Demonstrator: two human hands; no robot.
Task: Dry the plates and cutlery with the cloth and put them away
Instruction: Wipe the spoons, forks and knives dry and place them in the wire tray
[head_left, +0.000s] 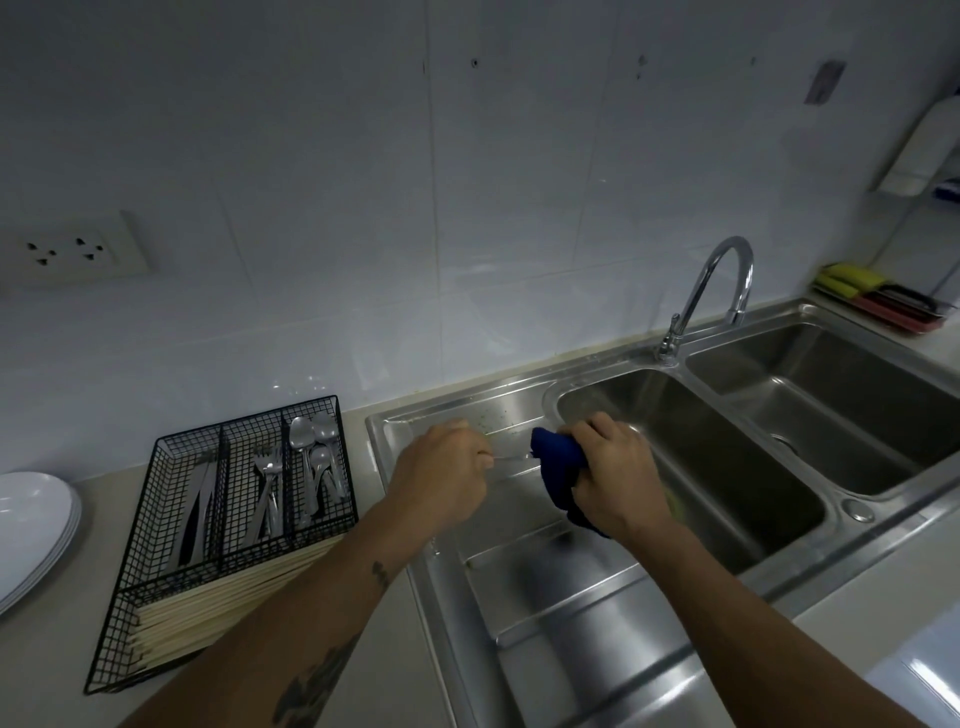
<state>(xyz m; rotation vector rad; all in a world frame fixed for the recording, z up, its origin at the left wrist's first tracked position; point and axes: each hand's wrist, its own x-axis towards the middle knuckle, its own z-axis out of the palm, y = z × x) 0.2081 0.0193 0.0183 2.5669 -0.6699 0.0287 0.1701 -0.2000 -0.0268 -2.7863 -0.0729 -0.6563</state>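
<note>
Both forearms reach forward, bare, the left one marked with dark tattoos. The left hand (441, 470) is curled, its fingertips pinching a thin metal handle (506, 457), probably cutlery. Just to its right, the right hand (615, 470) is fisted around a blue cloth (558, 467), knuckles up, wrist slightly bent.

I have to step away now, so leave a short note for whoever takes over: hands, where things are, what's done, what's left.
Left hand pinches the handle of a piece of cutlery above the drainboard.
Right hand grips the blue cloth, wrapped round the other end of that piece; which kind it is cannot be told.
Already in the wire caddy: knives, forks, spoons.
White plates are stacked at far left.
Left: finish wiping this piece and put it in the caddy.
</note>
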